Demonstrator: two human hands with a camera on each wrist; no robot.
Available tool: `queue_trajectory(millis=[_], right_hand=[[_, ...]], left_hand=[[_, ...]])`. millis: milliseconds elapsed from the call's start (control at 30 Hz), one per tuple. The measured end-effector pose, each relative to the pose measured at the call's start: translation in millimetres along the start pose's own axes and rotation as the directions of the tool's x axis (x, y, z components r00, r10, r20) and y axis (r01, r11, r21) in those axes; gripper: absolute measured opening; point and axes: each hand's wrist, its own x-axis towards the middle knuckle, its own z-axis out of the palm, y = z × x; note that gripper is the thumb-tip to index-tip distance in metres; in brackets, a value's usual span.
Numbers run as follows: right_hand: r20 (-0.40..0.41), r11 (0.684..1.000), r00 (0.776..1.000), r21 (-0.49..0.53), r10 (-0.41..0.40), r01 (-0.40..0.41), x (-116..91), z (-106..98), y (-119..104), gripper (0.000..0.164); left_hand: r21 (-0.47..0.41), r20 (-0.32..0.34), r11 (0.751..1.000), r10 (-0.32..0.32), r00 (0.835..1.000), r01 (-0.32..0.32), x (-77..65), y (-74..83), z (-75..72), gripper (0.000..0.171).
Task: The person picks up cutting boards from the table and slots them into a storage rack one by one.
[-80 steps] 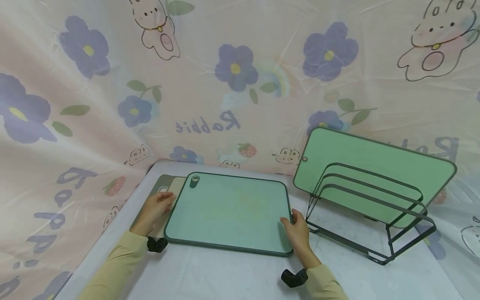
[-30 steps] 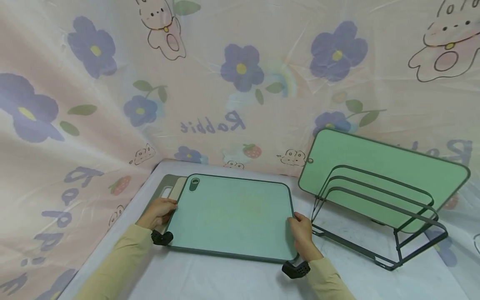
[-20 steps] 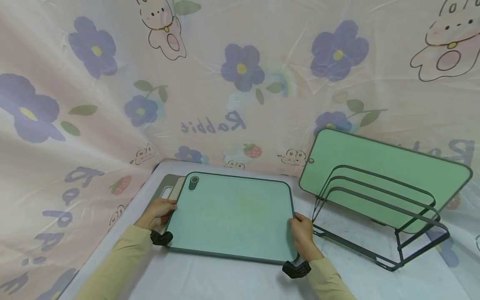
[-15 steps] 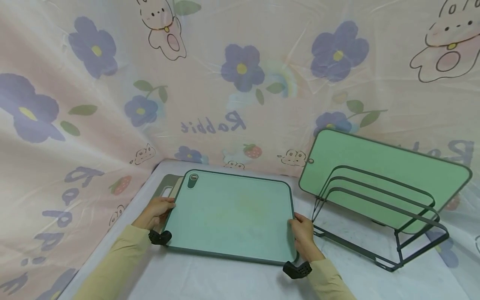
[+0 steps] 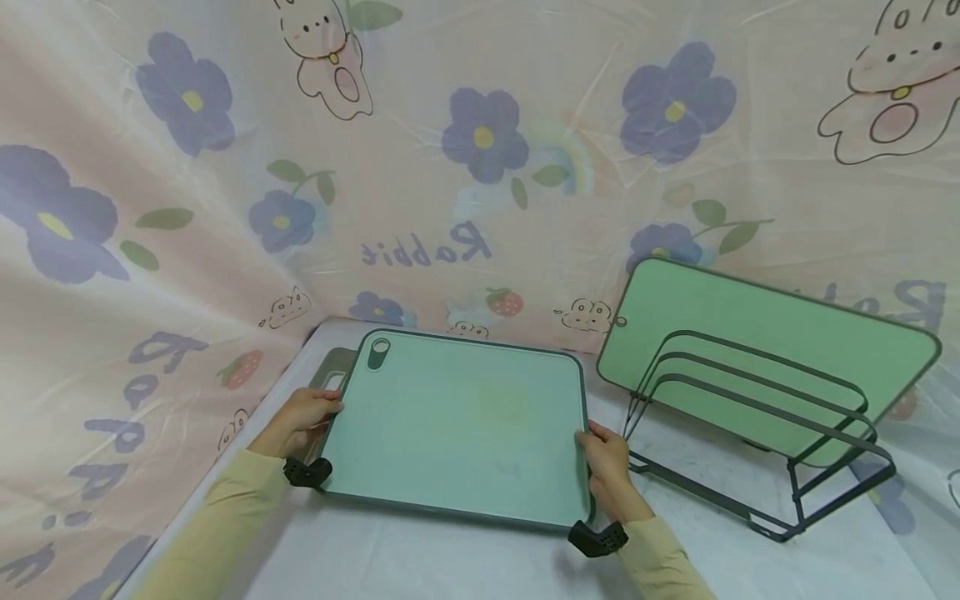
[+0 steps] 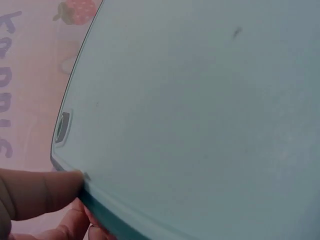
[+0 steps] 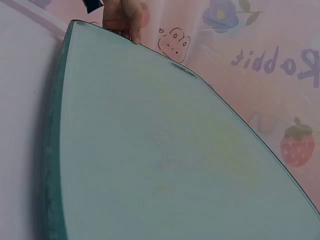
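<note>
A light green cutting board point(image 5: 465, 425) with a dark green rim and a ringed hole at its far left corner is held between my two hands. My left hand point(image 5: 296, 417) pinches its left edge; the left wrist view has the thumb point(image 6: 45, 192) on top and fingers below. At the opposite edge my right hand point(image 5: 609, 467) grips with the thumb over the face. The far side of the board rises slightly. Behind its left side a grey-green and beige board point(image 5: 324, 367) with a handle slot shows, mostly covered.
On the right stands a dark wire rack point(image 5: 693, 488) with several hoops, close to my right hand. A second green cutting board point(image 5: 750, 304) leans in its back part. A patterned curtain point(image 5: 420, 200) hangs behind and left of the white table point(image 5: 420, 550).
My left hand has closed in on the left edge, and both hands now grip the board. The board has shifted left, its far edge higher, covering more of the board behind it.
</note>
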Motion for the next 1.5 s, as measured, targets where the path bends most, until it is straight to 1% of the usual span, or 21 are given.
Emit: queue_trajectory(millis=[133, 200, 300, 400, 500, 633, 700, 867, 933, 1000, 1100, 1233, 1367, 1500], right_hand=[[-0.011, 1.000, 1.000, 0.019, -0.001, 0.001, -1.9, -0.3, -4.1, 0.050], [-0.026, 1.000, 1.000, 0.022, -0.002, 0.003, -2.6, -0.6, -5.7, 0.049], [-0.042, 1.000, 0.999, 0.009, -0.003, 0.003, -4.1, -1.6, -8.0, 0.048], [-0.031, 1.000, 0.999, -0.026, 0.007, -0.007, -5.8, -3.8, -11.2, 0.050], [0.006, 0.997, 1.000, -0.074, 0.003, -0.003, -8.1, -7.0, -16.3, 0.054], [0.047, 0.991, 0.998, -0.126, -0.045, 0.050, -11.4, -11.0, -25.0, 0.059], [0.047, 0.986, 0.996, -0.149, -0.070, 0.077, -13.1, -11.7, -29.8, 0.059], [0.047, 0.982, 0.994, -0.152, -0.103, 0.109, -16.6, -11.3, -41.2, 0.052], [0.053, 0.984, 0.993, -0.141, -0.106, 0.113, -17.6, -10.7, -45.3, 0.053], [0.051, 0.984, 0.993, -0.137, -0.105, 0.111, -18.4, -10.4, -48.7, 0.053], [0.045, 0.982, 0.992, -0.141, -0.119, 0.124, -19.6, -9.4, -53.1, 0.052], [0.044, 0.971, 0.983, -0.158, -0.177, 0.182, -21.4, -8.0, -60.6, 0.041], [0.047, 0.956, 0.971, -0.171, -0.235, 0.239, -22.9, -7.2, -70.6, 0.032], [0.052, 0.946, 0.963, -0.184, -0.263, 0.268, -23.1, -8.0, -81.6, 0.031]], left_hand=[[-0.022, 0.015, 1.000, 0.006, 1.000, -0.005, -3.0, 5.2, -2.1, 0.021], [-0.021, 0.009, 1.000, -0.002, 1.000, 0.002, -4.0, 7.4, -2.3, 0.018], [0.017, 0.006, 1.000, 0.000, 1.000, 0.000, -5.2, 9.9, -3.6, 0.025], [0.070, 0.005, 0.997, 0.020, 1.000, -0.020, -5.6, 12.4, -6.5, 0.035], [0.107, 0.006, 0.994, 0.037, 0.999, -0.038, -6.2, 15.7, -10.1, 0.034], [0.128, 0.002, 0.991, 0.045, 0.999, -0.045, -8.4, 21.0, -12.8, 0.030], [0.143, 0.003, 0.988, 0.060, 0.998, -0.060, -10.7, 24.1, -14.3, 0.031], [0.187, -0.002, 0.976, 0.116, 0.993, -0.113, -15.2, 31.7, -19.3, 0.033], [0.196, -0.008, 0.970, 0.146, 0.989, -0.141, -16.2, 34.6, -21.5, 0.033], [0.195, -0.013, 0.967, 0.170, 0.985, -0.164, -16.6, 37.7, -23.4, 0.036], [0.194, -0.025, 0.963, 0.198, 0.980, -0.189, -16.9, 41.3, -25.8, 0.044], [0.172, -0.033, 0.961, 0.228, 0.973, -0.219, -16.2, 45.4, -28.4, 0.054], [0.149, -0.056, 0.958, 0.256, 0.965, -0.246, -14.9, 49.4, -30.0, 0.055], [0.123, -0.094, 0.953, 0.290, 0.952, -0.278, -18.1, 54.5, -28.6, 0.050]])
